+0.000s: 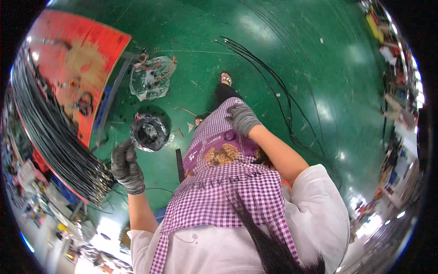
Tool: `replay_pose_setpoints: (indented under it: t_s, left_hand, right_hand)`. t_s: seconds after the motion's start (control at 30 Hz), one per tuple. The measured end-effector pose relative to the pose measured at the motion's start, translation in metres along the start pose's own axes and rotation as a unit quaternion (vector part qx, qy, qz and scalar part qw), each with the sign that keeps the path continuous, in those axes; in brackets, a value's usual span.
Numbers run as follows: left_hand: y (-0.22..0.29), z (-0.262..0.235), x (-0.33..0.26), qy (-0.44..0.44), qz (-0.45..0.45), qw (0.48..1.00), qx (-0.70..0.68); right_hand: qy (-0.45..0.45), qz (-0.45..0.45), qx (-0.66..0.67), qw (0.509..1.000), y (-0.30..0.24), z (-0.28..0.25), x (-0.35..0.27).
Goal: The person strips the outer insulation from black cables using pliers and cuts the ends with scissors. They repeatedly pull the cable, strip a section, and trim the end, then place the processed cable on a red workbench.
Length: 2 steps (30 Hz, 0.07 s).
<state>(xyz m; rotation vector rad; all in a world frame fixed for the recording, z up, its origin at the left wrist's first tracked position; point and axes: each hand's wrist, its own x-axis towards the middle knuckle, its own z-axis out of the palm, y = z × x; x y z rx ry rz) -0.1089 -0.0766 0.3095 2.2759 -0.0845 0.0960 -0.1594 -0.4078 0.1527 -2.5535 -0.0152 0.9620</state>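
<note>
My left hand, in a dark grey glove, is raised beside the cut ends of a thick bundle of black cables. Its fingers are curled in, and whatever they might hold is hidden. Further off on the floor, past those fingertips, sits a round coil of black wire partly wrapped in clear plastic. My right hand, gloved in grey too, rests at the lap of the purple checked apron. The fingers of that hand are apart, with nothing visible in them.
The cable bundle lies along a worn red table on the left, with scissors on top. A clear plastic bag lies on the green floor. Long black cables stretch across the floor ahead and right. Clutter lines the far right.
</note>
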Motion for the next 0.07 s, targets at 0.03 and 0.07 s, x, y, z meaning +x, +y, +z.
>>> replay_pose_setpoints:
  t_s: [0.03,0.07]
  left_hand:
    - [0.014,0.013,0.014,0.020,-0.030,0.995,-0.093]
    - [0.026,0.023,0.027,0.042,-0.063,0.979,-0.188]
  right_hand:
    - [-0.016,0.055,0.012,0.998,0.028,-0.007,-0.004]
    - [-0.004,0.058,0.025,0.998,0.037,-0.011,-0.002]
